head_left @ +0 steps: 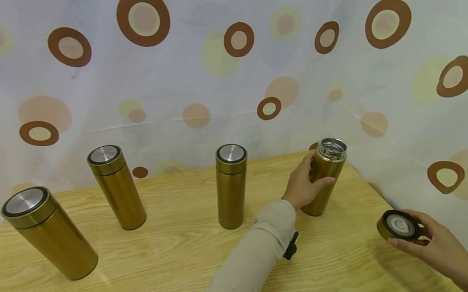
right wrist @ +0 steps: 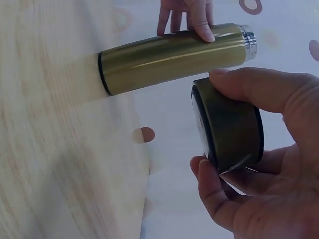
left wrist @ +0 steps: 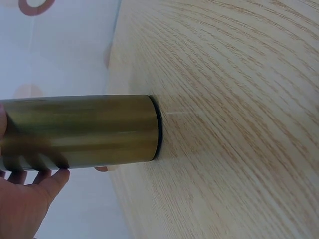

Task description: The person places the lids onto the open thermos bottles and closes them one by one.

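My left hand point(head_left: 305, 183) grips the upper body of a gold vacuum flask point(head_left: 322, 175) that stands on the table at the right. Its steel mouth is uncovered. In the left wrist view, the flask's point(left wrist: 99, 130) dark base meets the wood, and the left hand's point(left wrist: 30, 199) fingers wrap its upper part. My right hand point(head_left: 438, 244) holds the flask's lid point(head_left: 397, 226) above the table's right edge, with the lid's inner side toward the head camera. From the right wrist, the lid point(right wrist: 232, 127) sits between the right hand's point(right wrist: 279, 149) thumb and fingers, apart from the flask.
Three more gold flasks with lids on stand on the wooden table point(head_left: 168, 279): one at far left point(head_left: 58, 240), one behind it point(head_left: 122, 197), one near the middle point(head_left: 232, 192). A spotted sheet point(head_left: 206, 84) hangs behind the table and along its right side.
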Action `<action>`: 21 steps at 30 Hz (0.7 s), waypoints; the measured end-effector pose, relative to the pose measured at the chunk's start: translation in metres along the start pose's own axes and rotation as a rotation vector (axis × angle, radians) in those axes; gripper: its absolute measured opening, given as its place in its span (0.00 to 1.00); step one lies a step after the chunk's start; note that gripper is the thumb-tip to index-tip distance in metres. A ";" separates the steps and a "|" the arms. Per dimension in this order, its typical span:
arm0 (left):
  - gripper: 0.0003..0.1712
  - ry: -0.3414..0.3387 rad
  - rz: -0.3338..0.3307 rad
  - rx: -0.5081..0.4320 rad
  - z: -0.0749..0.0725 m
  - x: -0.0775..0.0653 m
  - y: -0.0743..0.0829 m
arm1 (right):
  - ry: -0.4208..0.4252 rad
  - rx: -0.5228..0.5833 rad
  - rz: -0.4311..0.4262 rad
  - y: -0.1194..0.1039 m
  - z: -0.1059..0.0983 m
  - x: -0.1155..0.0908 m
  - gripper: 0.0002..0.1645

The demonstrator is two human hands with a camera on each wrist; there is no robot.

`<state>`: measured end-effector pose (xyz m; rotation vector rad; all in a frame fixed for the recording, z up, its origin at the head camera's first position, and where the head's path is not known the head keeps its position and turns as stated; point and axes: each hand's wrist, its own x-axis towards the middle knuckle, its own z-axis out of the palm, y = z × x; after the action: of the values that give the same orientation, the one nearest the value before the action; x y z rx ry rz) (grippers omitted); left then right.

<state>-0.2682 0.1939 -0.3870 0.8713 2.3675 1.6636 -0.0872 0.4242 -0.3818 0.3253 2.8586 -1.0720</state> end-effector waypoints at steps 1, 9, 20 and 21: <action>0.44 0.003 -0.004 -0.004 0.000 0.000 0.000 | 0.010 0.017 -0.007 -0.001 -0.002 0.000 0.53; 0.45 0.014 -0.034 -0.017 0.001 0.001 0.001 | 0.124 0.500 -0.278 -0.014 -0.025 0.011 0.26; 0.45 0.026 -0.036 -0.008 0.004 0.002 0.000 | 0.060 1.062 -0.609 -0.069 -0.036 0.039 0.29; 0.45 0.027 -0.033 -0.008 0.004 0.002 0.000 | 0.067 1.053 -0.587 -0.073 -0.037 0.041 0.28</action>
<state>-0.2681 0.1984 -0.3886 0.8083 2.3782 1.6816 -0.1432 0.4019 -0.3126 -0.4905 2.1695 -2.6247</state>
